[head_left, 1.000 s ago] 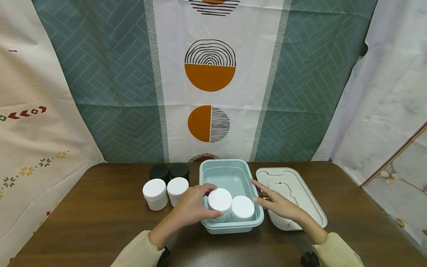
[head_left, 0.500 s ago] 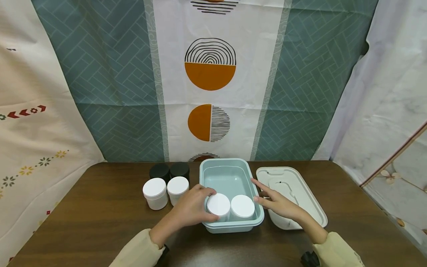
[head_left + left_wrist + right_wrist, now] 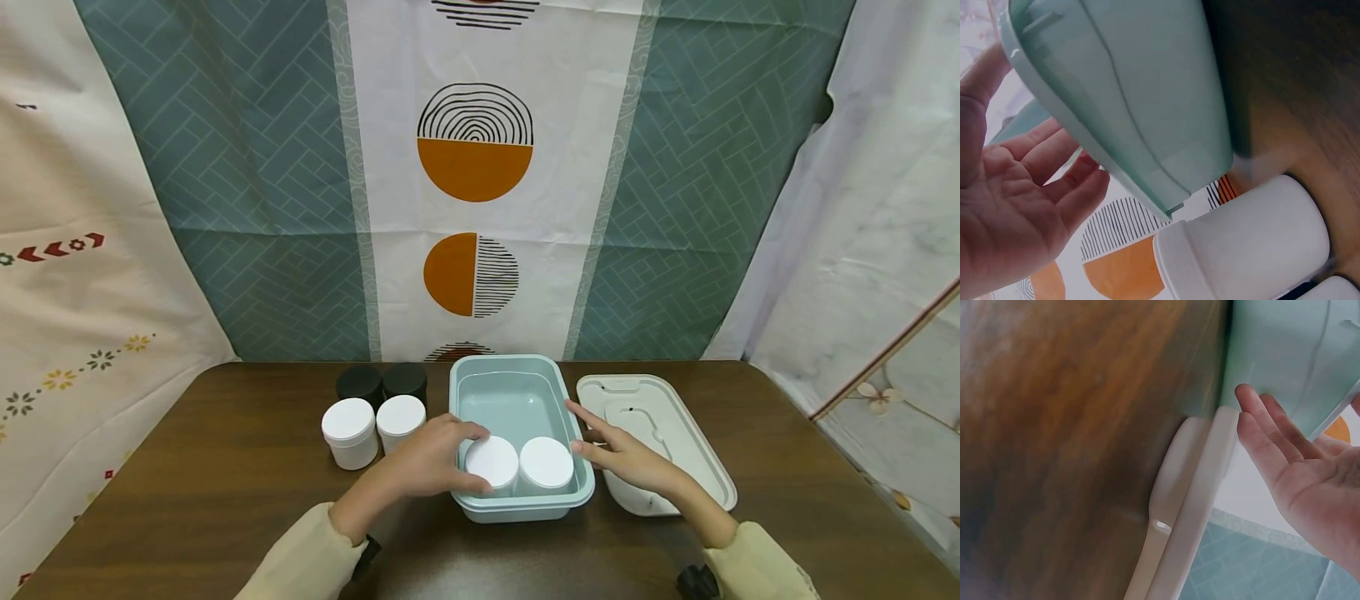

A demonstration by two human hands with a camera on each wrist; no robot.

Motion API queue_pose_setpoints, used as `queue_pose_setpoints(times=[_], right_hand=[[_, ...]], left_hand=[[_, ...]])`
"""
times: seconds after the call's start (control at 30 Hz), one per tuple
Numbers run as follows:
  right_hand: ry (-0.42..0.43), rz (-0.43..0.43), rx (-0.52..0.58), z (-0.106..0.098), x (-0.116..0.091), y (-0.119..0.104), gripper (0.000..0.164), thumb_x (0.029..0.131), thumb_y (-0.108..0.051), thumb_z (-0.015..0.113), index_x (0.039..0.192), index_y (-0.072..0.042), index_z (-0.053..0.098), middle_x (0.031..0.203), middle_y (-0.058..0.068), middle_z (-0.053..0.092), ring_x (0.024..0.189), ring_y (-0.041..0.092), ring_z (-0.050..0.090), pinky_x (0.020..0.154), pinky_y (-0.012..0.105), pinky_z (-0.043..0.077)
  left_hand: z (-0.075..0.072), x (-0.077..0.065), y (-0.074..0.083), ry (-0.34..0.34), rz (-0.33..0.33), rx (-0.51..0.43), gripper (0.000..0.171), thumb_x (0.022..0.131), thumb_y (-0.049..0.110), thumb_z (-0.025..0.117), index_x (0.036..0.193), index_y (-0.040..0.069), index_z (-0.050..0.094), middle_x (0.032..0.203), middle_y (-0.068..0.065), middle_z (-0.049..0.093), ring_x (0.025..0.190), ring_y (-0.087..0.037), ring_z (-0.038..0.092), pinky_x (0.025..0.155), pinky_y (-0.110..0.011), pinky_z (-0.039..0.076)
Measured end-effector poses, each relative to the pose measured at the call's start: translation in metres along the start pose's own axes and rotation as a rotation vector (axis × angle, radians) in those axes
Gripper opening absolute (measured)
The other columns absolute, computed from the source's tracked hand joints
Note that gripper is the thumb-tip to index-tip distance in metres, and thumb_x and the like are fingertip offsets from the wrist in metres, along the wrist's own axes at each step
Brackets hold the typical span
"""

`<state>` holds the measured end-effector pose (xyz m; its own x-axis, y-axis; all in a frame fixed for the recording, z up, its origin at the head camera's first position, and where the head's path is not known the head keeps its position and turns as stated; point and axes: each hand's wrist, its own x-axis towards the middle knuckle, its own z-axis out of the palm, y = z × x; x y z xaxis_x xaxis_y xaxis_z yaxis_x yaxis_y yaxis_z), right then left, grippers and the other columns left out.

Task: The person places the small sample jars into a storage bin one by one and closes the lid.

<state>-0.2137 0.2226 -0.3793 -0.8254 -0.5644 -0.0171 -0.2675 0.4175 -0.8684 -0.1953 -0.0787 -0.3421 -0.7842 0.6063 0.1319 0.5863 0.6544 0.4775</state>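
Observation:
Two white-lidded jars stand side by side in the near end of a pale blue plastic bin (image 3: pixel 517 361). My left hand (image 3: pixel 431 458) reaches over the bin's left rim, thumb and forefinger around the left jar (image 3: pixel 492 463). Its other fingers lie outside the rim in the left wrist view. The right jar (image 3: pixel 546 463) is untouched by that hand. My right hand (image 3: pixel 630 454) is beside the bin's right side with fingers spread and fairly straight, fingertips at the rim and wall. In the right wrist view it seems to touch the wall (image 3: pixel 1285 356).
Left of the bin, two white jars (image 3: pixel 350 433) stand before two black-lidded jars (image 3: pixel 360 385) on the brown table (image 3: pixel 187 500). A whitish lid (image 3: pixel 652 417) lies flat to the right, partly under my right hand. A patterned cloth (image 3: pixel 472 225) hangs behind.
My left hand has lowered the left jar until it sits level with the other one. Its wrist has since shifted slightly left and away. The right hand has stayed put.

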Motion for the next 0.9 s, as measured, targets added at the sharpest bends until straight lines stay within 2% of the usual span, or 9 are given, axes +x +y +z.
queue_pose_setpoints(times=[0.2,0.33,0.4,0.63,0.77,0.9], right_hand=[[-0.002,0.000,0.013,0.001,0.001,-0.001,0.065,0.095,-0.022,0.049,0.147,-0.009,0.012,0.127,0.034,0.041,0.110,0.035,0.051,0.085,0.033,0.049],[0.007,0.009,0.006,0.002,0.001,0.000,0.065,0.095,-0.023,0.049,0.147,-0.010,0.012,0.128,0.033,0.040,0.111,0.035,0.050,0.085,0.033,0.049],[0.008,0.009,-0.002,0.002,0.002,0.000,0.065,0.095,-0.023,0.049,0.147,-0.011,0.013,0.128,0.033,0.041,0.111,0.035,0.051,0.085,0.033,0.049],[0.002,0.005,-0.013,0.002,0.002,0.002,0.065,0.095,-0.023,0.049,0.147,-0.008,0.012,0.125,0.033,0.043,0.108,0.034,0.054,0.083,0.033,0.050],[0.006,0.007,-0.012,0.002,0.002,0.002,0.065,0.095,-0.023,0.048,0.147,-0.009,0.012,0.127,0.034,0.041,0.109,0.035,0.053,0.084,0.034,0.049],[0.003,0.000,-0.015,0.001,0.000,0.001,0.065,0.095,-0.022,0.048,0.147,-0.008,0.012,0.127,0.034,0.041,0.109,0.035,0.052,0.084,0.033,0.050]], left_hand=[[-0.007,-0.011,-0.003,0.041,0.010,-0.031,0.056,0.072,0.031,0.075,0.117,0.003,0.059,0.111,-0.007,0.063,0.100,-0.021,0.056,0.083,-0.038,0.046],[-0.011,-0.022,-0.009,0.116,0.032,-0.053,0.054,0.073,0.028,0.076,0.116,0.001,0.059,0.111,-0.008,0.063,0.098,-0.020,0.059,0.082,-0.036,0.047],[-0.013,-0.028,-0.013,0.165,0.024,-0.053,0.053,0.073,0.028,0.076,0.115,0.002,0.060,0.111,-0.007,0.064,0.099,-0.020,0.059,0.085,-0.039,0.046],[-0.025,-0.054,-0.031,0.316,-0.107,-0.079,0.050,0.070,0.024,0.078,0.113,0.005,0.061,0.110,-0.003,0.064,0.101,-0.018,0.058,0.084,-0.039,0.046],[-0.031,-0.066,-0.045,0.428,-0.146,-0.065,0.051,0.068,0.018,0.079,0.113,0.003,0.061,0.108,-0.007,0.065,0.100,-0.023,0.059,0.084,-0.043,0.047],[-0.036,-0.076,-0.060,0.512,-0.197,-0.058,0.052,0.069,0.015,0.079,0.116,0.002,0.058,0.107,-0.014,0.064,0.100,-0.030,0.059,0.083,-0.048,0.047]])
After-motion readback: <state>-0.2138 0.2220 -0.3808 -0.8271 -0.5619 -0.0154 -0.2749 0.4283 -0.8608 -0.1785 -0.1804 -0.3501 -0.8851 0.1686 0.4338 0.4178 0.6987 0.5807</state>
